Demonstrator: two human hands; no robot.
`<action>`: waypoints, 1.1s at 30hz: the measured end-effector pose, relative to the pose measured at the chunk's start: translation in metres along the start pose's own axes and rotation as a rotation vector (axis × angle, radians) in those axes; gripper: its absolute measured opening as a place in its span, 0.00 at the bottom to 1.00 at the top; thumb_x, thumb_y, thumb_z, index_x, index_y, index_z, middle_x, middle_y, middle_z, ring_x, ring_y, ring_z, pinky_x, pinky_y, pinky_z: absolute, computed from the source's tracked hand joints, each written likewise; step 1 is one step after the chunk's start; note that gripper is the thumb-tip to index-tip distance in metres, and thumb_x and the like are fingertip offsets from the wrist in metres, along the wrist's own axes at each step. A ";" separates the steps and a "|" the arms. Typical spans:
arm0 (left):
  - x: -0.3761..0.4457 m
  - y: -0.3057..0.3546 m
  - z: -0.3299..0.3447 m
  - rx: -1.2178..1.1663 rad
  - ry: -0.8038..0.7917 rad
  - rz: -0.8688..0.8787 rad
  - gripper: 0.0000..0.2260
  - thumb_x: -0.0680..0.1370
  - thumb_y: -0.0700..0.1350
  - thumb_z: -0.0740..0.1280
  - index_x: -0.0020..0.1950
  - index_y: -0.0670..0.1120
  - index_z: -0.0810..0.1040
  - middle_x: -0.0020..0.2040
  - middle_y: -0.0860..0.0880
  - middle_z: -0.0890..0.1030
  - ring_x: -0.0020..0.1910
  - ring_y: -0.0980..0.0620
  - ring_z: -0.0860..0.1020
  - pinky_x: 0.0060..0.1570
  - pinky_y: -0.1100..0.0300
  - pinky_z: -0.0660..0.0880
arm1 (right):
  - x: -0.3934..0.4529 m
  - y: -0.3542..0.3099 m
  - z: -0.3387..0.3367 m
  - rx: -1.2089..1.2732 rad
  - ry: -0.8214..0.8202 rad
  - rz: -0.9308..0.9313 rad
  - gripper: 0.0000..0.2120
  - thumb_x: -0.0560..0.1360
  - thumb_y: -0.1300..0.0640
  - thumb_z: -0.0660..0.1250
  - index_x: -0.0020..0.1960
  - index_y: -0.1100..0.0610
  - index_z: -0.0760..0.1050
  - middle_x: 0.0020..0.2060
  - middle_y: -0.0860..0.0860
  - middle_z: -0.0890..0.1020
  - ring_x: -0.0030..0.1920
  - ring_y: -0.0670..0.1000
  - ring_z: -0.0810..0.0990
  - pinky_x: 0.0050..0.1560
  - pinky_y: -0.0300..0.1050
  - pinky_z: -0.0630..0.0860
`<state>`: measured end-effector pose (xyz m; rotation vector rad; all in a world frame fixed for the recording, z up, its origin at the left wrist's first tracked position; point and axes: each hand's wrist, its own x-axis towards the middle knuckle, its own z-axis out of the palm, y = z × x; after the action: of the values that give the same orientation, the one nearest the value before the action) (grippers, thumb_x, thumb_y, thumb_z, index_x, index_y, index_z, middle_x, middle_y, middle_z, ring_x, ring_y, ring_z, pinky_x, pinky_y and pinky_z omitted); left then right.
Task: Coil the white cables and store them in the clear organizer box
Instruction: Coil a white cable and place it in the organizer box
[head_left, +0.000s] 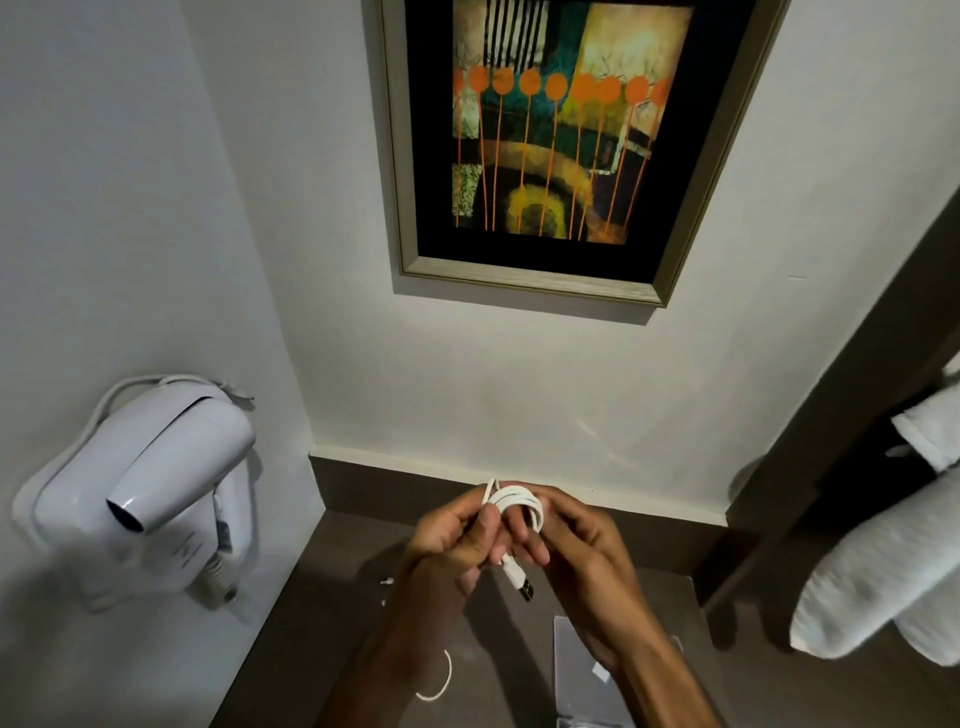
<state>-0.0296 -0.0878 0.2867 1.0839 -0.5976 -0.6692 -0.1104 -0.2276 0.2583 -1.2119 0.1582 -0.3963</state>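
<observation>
Both hands hold one white cable (514, 506) in the air above the counter (332, 613), wound into a small bundle of loops. Fingers of the left hand (457, 535) pinch the loops from the left side, while the right hand (576, 545) cups them from the right, its fingers threaded through or behind the coil; which, I cannot tell. A short tail ending in a plug (522, 582) hangs free below the bundle.

To finish the coil well, I would keep the left pinch firm so the loops do not spring apart, then wrap the loose tail around the bundle, leaving the plug unbent.

Further out, a second white cable (439, 680) lies on the counter near the left forearm, mostly hidden by it, with small white bits beside it too tiny to identify. What seems to be the clear box (571, 660) sits below the right wrist, partly covered and cut off by the bottom edge, so its compartments cannot be seen.
</observation>
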 end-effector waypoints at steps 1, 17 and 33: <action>0.001 -0.001 -0.001 0.012 0.022 0.000 0.12 0.81 0.47 0.62 0.43 0.46 0.82 0.32 0.53 0.77 0.38 0.49 0.81 0.40 0.67 0.78 | -0.003 -0.001 0.001 0.051 -0.011 0.015 0.16 0.83 0.50 0.66 0.60 0.58 0.86 0.44 0.55 0.86 0.50 0.55 0.83 0.59 0.43 0.82; 0.010 -0.014 0.004 -0.104 0.277 -0.046 0.10 0.73 0.41 0.72 0.50 0.46 0.72 0.34 0.42 0.84 0.34 0.36 0.86 0.34 0.55 0.83 | -0.003 -0.010 -0.009 -0.126 0.123 -0.037 0.10 0.77 0.58 0.75 0.56 0.59 0.88 0.52 0.57 0.91 0.54 0.52 0.89 0.55 0.38 0.83; 0.016 -0.035 0.006 1.153 0.323 0.453 0.15 0.79 0.41 0.63 0.60 0.42 0.86 0.55 0.47 0.88 0.53 0.59 0.81 0.56 0.86 0.65 | -0.006 0.001 -0.023 -0.094 0.197 0.037 0.10 0.77 0.61 0.76 0.58 0.57 0.86 0.52 0.58 0.91 0.53 0.57 0.91 0.54 0.40 0.85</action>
<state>-0.0297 -0.1144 0.2580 1.9735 -0.9307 0.3396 -0.1235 -0.2452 0.2482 -1.2597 0.3719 -0.4805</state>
